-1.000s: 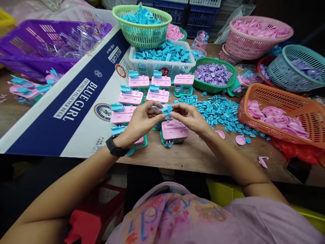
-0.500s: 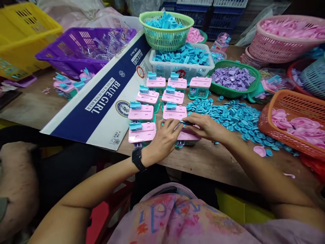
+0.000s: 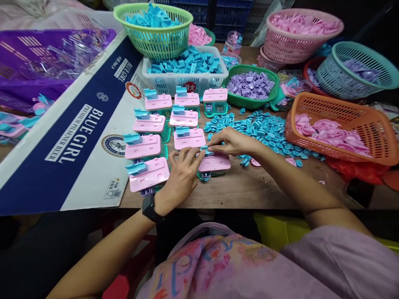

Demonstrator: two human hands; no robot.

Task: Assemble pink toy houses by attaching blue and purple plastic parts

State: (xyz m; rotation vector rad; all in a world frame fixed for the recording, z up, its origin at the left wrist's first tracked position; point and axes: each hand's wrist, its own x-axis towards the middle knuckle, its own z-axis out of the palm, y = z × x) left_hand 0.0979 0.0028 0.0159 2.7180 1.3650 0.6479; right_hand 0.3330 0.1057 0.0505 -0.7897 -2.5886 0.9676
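Note:
The nearest right-hand toy, a small green base with a pink lid [image 3: 215,164], stands on the table beneath my fingers. A small blue plastic piece [image 3: 205,149] lies at the lid's far left edge, partly covered. My right hand [image 3: 233,142] pinches this piece between thumb and fingertips. From the left, my left hand [image 3: 183,174], with a black watch on its wrist, has curled fingers closed on the piece's other side. Several similar toys stand in two rows; most carry a blue part, such as the nearest left toy [image 3: 151,174]. The toy at the back right [image 3: 215,95] has a bare pink lid.
A cardboard sheet [image 3: 87,120] leans along the left side. Loose blue round pieces [image 3: 262,128] spread to the right, beside an orange basket [image 3: 343,149] of pink parts. Behind are a white bin [image 3: 183,79], a green basket [image 3: 252,99] and a pink basket [image 3: 299,45].
The view has swung right, so the table's things appear farther left. Both hands stay at the same toy; the blue piece between their fingertips now shows more clearly.

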